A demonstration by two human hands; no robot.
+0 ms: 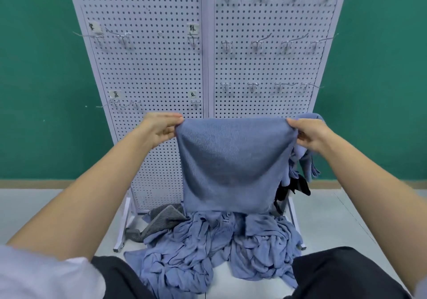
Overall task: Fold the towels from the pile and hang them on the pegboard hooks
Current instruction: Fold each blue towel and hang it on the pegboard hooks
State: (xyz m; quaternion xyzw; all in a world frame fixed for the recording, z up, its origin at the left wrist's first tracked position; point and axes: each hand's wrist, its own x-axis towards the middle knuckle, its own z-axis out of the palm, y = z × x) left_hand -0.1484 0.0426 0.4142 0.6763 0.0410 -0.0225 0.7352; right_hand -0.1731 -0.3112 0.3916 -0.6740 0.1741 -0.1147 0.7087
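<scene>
Towel (233,160): held spread, upright, before the pegboard's (150,67) lower middle.
Fingers: left hand (159,129) and right hand (312,136) each pinch a top corner.
Pile (219,248): crumpled on the floor at the pegboard's foot.
Progress: judged early; most hooks (256,44) bare, this fold not yet made.

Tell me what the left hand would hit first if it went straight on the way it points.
Likely the pegboard: the left hand, pinching the towel by a corner, points up and forward at the left panel near a lower hook. Nothing shows between them, though depth is unclear.
</scene>
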